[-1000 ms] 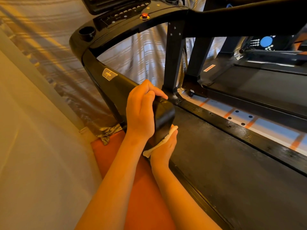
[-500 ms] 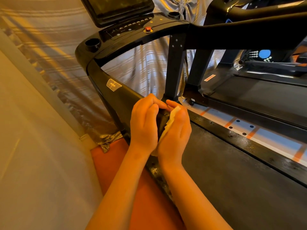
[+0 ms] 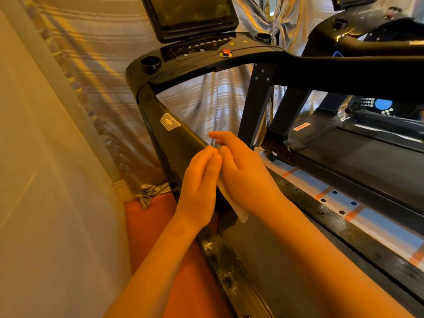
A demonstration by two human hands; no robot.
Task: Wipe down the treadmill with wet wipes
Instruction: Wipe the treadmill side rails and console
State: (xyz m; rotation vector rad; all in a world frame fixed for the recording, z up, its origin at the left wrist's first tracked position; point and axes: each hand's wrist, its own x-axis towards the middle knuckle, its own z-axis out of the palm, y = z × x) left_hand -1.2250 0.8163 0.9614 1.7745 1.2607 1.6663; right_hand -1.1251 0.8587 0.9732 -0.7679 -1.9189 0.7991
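**Mia:** Where is the wet wipe (image 3: 237, 210)?

**Ben:** It is under the right hand (image 3: 245, 177), on the black side rail (image 3: 181, 143) of the treadmill (image 3: 298, 260). Only its loose end pokes out below the palm.

**Mia:** What are the fingers doing?

**Ben:** The right fingers (image 3: 220, 137) lie mostly straight and close together. They press the wipe flat on the rail. The left hand (image 3: 199, 187) lies on the other side of the rail. Its fingers are straight and pressed together too, and the tips touch the right hand.

**Mia:** What could go wrong?

**Ben:** I think the wipe could slip out. The right hand only presses it and the end hangs free. If the hand slides fast, the wipe may bunch up or stay behind. Then bare skin rubs the rail and that part stays dirty. The bottom of the rail may get missed too.

**Mia:** What is different from before?

**Ben:** A moment ago both hands were lower, at the end of the rail, and the left fingers curled over it. Now the hands are higher up, nearer the sticker (image 3: 169, 122). More of the screen (image 3: 192, 14) shows as well.
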